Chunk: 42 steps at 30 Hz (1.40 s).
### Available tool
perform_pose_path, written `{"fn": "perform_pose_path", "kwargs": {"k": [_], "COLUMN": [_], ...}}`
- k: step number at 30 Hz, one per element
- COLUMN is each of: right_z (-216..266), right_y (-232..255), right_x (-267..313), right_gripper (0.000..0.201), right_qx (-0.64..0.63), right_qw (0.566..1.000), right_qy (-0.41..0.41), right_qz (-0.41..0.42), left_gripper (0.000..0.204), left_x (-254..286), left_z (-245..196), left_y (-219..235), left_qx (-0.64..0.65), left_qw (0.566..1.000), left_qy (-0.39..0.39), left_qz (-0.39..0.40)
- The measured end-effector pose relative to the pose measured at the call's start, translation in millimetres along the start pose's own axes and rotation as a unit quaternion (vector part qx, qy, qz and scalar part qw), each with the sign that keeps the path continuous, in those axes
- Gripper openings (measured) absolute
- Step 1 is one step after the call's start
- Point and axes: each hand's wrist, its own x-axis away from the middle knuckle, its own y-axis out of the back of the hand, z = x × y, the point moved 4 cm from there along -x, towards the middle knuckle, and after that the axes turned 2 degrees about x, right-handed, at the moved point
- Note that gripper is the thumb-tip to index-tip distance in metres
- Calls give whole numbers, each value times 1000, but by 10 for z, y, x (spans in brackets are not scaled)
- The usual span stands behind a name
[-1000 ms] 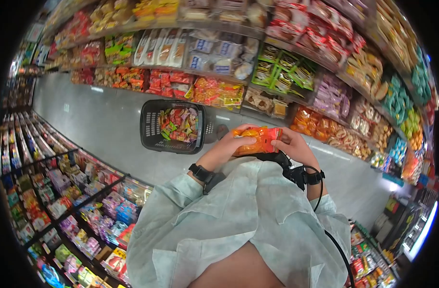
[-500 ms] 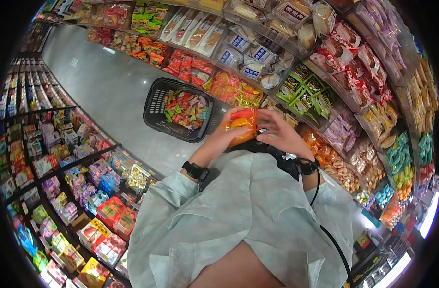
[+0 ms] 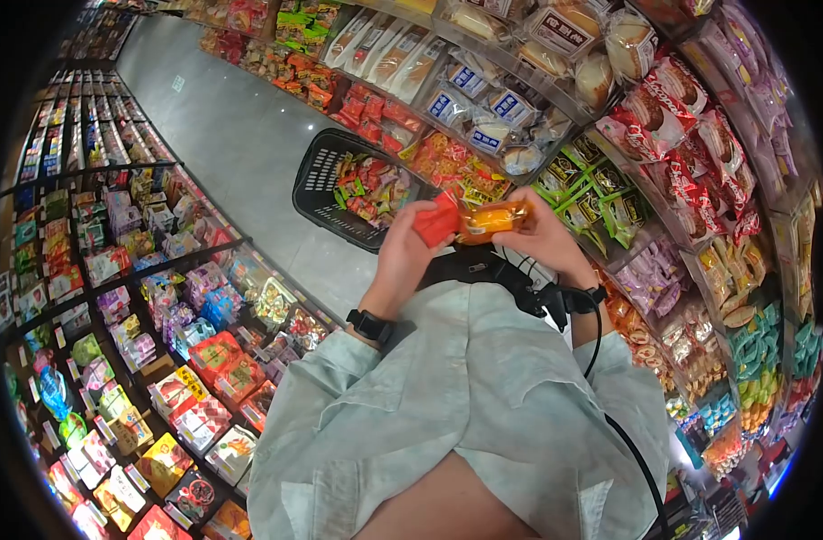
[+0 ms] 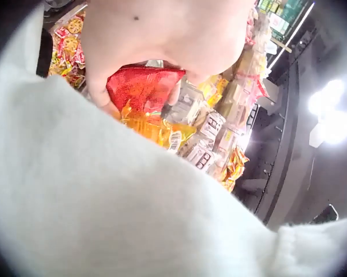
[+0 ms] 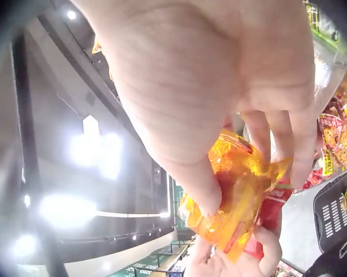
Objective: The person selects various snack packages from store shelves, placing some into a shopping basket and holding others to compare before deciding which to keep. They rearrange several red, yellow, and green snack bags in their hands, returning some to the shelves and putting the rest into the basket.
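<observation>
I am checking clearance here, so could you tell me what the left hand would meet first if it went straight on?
Probably the black basket; the left hand, gripping the snack packet, points toward it, though depth is unclear.

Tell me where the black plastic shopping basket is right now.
In the head view, the black plastic shopping basket sits on the grey aisle floor, up and left of the left hand, beside the bottom snack shelf; it holds colourful packets.

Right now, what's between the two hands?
The orange and red snack packet spans the gap: left hand grips its red end, right hand its orange end. The head view shows it; the right wrist view agrees.
</observation>
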Motion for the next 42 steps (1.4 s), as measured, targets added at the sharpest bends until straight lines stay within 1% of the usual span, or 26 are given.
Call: {"fn": "perform_pose_path", "kwargs": {"k": [2,3,4,5,7,8,10,11,12,14,15,16,18,19,20,22,25,26,27,30,31,34,35,38,39,42], "right_z": [16,8,9,12,21,3,-35,-36,-24,-64,-136,-167,-218,-256,-304,-400,-470,-525,-675,-871,-958,-1067,-1126,-1128,-1149,-1202], "right_y": [130,218,283,335,411,436,471,490,473,410,437,389,264,221,174,42,-262,-365,-434,-799,-903,-1189,-1241,-1377,-1400,-1401], "right_x": [60,109,160,209,321,364,448,511,545,626,704,730,796,868,939,1079,1284,1373,1534,1735,1796,1877,1928,1905,1914,1902], "right_gripper": [45,46,45,45,44,44,44,43,41,38,38,40,44,50,50,49,48,47,49,48,45,43,42,42,42,42], "right_qx": [20,61,61,61,63,53,37,76,69,51,57,39,4,5,-3,-20,-61,-70,-71,-97,-111,-140,-140,-158,-155,-157], "right_qw": [999,996,994,992,984,979,967,956,949,935,927,918,896,879,869,845,808,793,781,729,715,691,685,675,670,676], "right_qy": [-2,-20,-25,-28,-50,-46,-37,-72,-64,-51,-98,-92,-82,-112,-106,-92,-78,-75,-89,-122,-127,-130,-132,-104,-106,-117], "right_qz": [-43,-64,-84,-105,-160,-189,-248,-275,-300,-347,-358,-384,-436,-463,-484,-526,-581,-600,-614,-667,-678,-698,-702,-713,-718,-710], "left_gripper": [33,38,45,52,63,69,69,70,70,67,65,65,66,65,64,65,67,67,67,65,59,52,44,40,39,44], "left_x": [-59,-120,-188,-244,-331,-368,-456,-511,-581,-778,-886,-1037,-1408,-1549,-1687,-1743,-2028,-2146,-2237,-2602,-2674,-2898,-2937,-2929,-2909,-2936], "left_z": [-112,-187,-253,-332,-505,-595,-768,-864,-958,-1070,-1092,-1094,-984,-933,-881,-1038,-1032,-1018,-1051,-959,-975,-950,-924,-890,-892,-814], "left_y": [63,93,129,140,168,184,234,258,285,465,600,794,1320,1511,1703,1604,1667,1688,1628,1784,1791,1973,2021,2032,2014,2087], "left_qx": [-42,-137,-231,-321,-434,-486,-557,-589,-619,-617,-617,-602,-573,-536,-494,-581,-633,-645,-653,-678,-690,-723,-733,-742,-741,-744], "left_qw": [998,986,960,921,853,813,755,725,692,695,697,721,766,804,838,765,703,683,669,652,641,608,601,579,572,575], "left_qy": [-35,-99,-161,-221,-289,-321,-344,-357,-371,-369,-365,-341,-289,-248,-210,-248,-322,-344,-353,-331,-328,-304,-287,-257,-272,-267], "left_qz": [-12,-7,-1,6,-3,-6,-7,-10,-14,-16,-16,-27,-48,-72,-98,-126,-36,-2,33,75,76,123,139,220,224,209]}}
